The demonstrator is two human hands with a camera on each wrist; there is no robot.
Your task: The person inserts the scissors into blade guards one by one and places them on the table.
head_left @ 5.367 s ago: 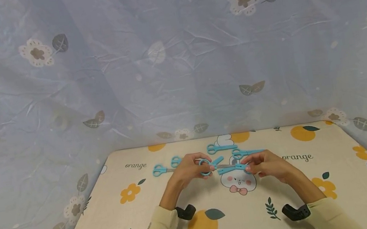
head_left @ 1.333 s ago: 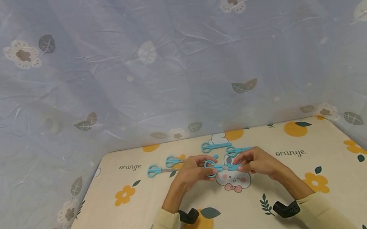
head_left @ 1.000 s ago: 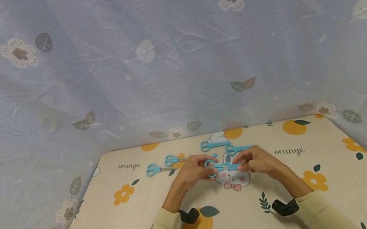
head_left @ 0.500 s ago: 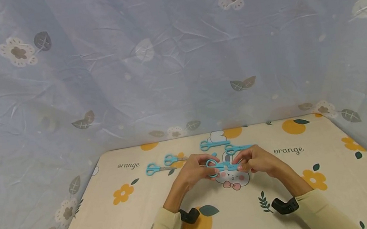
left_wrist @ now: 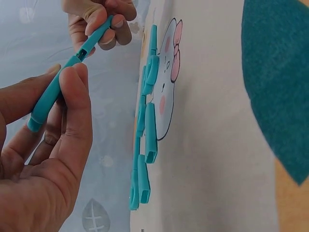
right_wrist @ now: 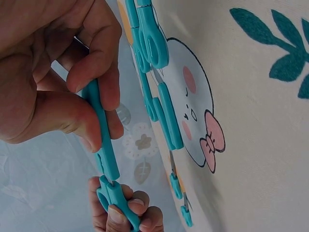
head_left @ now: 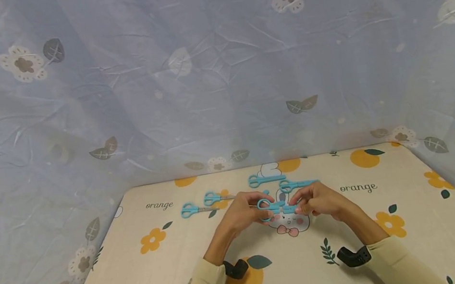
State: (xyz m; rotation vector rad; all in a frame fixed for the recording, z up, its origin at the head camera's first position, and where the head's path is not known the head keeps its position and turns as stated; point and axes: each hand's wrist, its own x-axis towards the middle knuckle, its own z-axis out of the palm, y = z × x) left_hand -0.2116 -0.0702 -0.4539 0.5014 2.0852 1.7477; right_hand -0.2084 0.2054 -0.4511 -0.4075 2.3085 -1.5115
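Observation:
In the head view, my left hand [head_left: 242, 213] grips a pair of light-blue scissors [head_left: 277, 206] by the handles. A matching blade cover [head_left: 290, 209] is pinched between the thumb and fingers of my right hand [head_left: 323, 202]. The blades run into the cover, with only a short gap between cover [right_wrist: 107, 154] and handles [right_wrist: 119, 200] in the right wrist view. Both pieces are held above the table. Two loose blue covers, a nearer one [left_wrist: 151, 133] and a farther one [left_wrist: 143, 180], lie on the cloth in the left wrist view.
Two scissors with bare blades, one in front [head_left: 190, 210] and one behind [head_left: 212, 198], lie on the left. Two covered scissors, one at the back [head_left: 267, 179] and one closer [head_left: 291, 185], lie behind my hands. Patterned cloth [head_left: 174, 261] spreads beneath.
About five seconds ago a long stretch of blade showed between handles and cover; now the cover hides most of it. My hands have come closer together. Over the last second they barely shift.

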